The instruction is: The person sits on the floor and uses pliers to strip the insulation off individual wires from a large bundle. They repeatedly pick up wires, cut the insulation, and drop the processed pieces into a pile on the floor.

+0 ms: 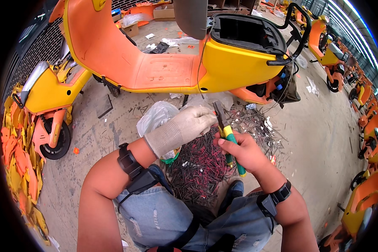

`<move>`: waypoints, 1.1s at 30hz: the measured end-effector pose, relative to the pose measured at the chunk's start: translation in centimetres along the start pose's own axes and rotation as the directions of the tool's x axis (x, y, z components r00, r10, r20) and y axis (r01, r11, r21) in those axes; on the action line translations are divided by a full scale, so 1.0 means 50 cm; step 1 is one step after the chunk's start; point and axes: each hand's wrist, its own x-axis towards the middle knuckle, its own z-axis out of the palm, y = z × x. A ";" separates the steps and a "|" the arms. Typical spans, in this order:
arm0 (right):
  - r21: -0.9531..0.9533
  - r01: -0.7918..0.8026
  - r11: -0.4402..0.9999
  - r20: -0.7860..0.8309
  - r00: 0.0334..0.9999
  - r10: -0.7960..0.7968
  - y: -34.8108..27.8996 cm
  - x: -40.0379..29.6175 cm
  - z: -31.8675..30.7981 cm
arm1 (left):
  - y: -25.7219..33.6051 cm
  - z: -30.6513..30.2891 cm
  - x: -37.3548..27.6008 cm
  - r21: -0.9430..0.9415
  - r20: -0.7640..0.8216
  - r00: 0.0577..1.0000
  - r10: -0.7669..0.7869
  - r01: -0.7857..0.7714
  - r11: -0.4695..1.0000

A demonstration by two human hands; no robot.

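Note:
My right hand (pixel 241 146), bare, holds combination pliers (pixel 228 132) by their green and yellow handles, the jaws pointing up and away from me. At the pliers' jaws is my left hand (pixel 195 121), in a knitted work glove with bent fingers; a small orange-red piece shows between its fingertips and the jaws, too small to name. Below both hands lies a heap of short dark and red wire or cable scraps (pixel 201 167). A white plastic bag (pixel 157 116) sits beside the glove. Beyond the hands stands a yellow and orange electric scooter (pixel 239 63) with its seat compartment uncovered and loose cables at its rear.
Another yellow scooter (pixel 50 91) stands at the left, by a pile of yellow and orange plastic panels (pixel 20 157). More scooters (pixel 365 195) line the right side. Cardboard boxes (pixel 163 13) and plastic wrap lie behind. My shoes flank the scraps.

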 end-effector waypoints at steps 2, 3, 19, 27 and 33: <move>-0.036 -0.008 0.999 -0.030 1.000 0.007 -0.003 0.000 0.004 | -0.015 0.000 0.007 -0.039 0.013 1.000 0.019 -0.018 0.999; -0.054 -0.013 0.998 -0.046 0.999 0.010 -0.005 0.000 0.006 | -0.022 0.001 0.011 -0.059 0.020 0.999 0.028 -0.027 0.998; -0.127 -0.035 0.991 -0.139 0.990 0.017 -0.034 -0.017 0.017 | -0.008 -0.005 -0.008 -0.059 0.057 0.993 0.104 -0.100 0.993; 0.355 -0.067 0.933 0.047 0.997 0.053 -0.032 -0.023 0.018 | -0.018 -0.012 -0.010 -0.097 0.064 0.990 0.127 -0.120 0.988; 0.566 -0.114 0.816 0.165 0.986 0.023 -0.012 -0.020 0.003 | -0.030 -0.011 -0.003 -0.197 0.074 0.984 0.163 -0.146 0.970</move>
